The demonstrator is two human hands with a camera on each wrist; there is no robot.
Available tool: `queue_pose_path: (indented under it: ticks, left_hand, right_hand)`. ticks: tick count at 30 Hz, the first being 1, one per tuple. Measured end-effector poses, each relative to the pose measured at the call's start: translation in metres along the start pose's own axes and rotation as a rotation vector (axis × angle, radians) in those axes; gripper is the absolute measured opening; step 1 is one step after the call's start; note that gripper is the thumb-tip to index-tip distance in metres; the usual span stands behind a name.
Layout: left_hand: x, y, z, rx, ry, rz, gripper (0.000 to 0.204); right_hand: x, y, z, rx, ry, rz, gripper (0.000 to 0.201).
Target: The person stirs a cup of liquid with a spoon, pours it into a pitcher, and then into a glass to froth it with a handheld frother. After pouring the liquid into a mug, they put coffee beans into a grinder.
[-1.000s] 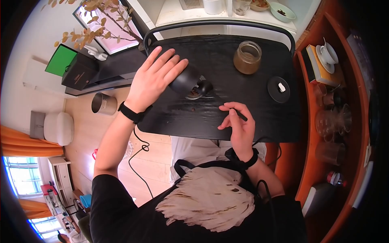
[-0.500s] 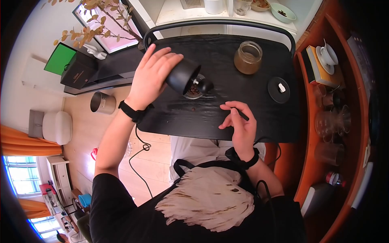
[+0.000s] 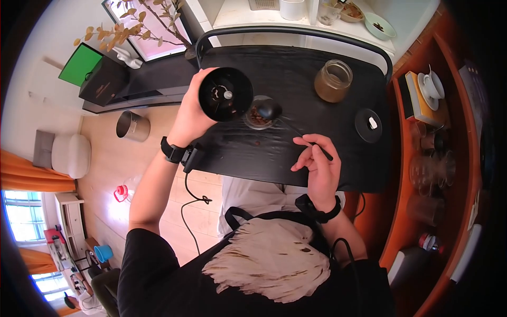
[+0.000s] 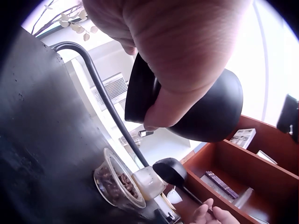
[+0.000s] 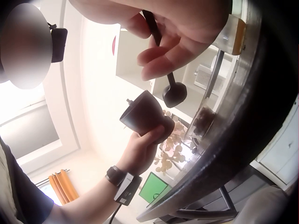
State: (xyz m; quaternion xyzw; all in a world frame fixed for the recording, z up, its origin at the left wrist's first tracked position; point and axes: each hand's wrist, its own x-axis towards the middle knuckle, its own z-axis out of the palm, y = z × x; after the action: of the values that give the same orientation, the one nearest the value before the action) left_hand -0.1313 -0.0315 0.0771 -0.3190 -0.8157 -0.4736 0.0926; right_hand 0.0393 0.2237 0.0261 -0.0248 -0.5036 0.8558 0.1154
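Note:
My left hand (image 3: 191, 117) grips a black coffee grinder body (image 3: 240, 98) from its left side, above the table. Its round mouth faces up toward the head view, showing a metal shaft at the centre and some bits inside. My right hand (image 3: 323, 166) pinches the handle of a black spoon (image 3: 270, 109), whose bowl hangs over a small glass bowl (image 3: 260, 127) of dark brown beans (image 4: 125, 181). In the right wrist view the spoon head (image 5: 174, 94) is close to the grinder body (image 5: 141, 113).
On the black table (image 3: 285, 158), a glass jar (image 3: 332, 84) of brown contents stands at the back right. A round black lid (image 3: 368, 128) lies near the right edge. A metal rail (image 3: 296, 30) runs along the back; a wooden shelf (image 3: 393, 222) stands to the right.
My left hand has turned the grinder body from tilted toward the bowl to mouth up, uncovering more of the beans. The spoon stays over the bowl in my right hand.

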Motion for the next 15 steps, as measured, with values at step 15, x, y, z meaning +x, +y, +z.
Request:
queue_pose_path:
  ticks: [15]
  left_hand:
    - [0.016,-0.001,0.012,0.327,-0.035,0.275,0.076]
  right_hand:
    - [0.014,-0.021,0.026,-0.153,-0.176,-0.103,0.023]
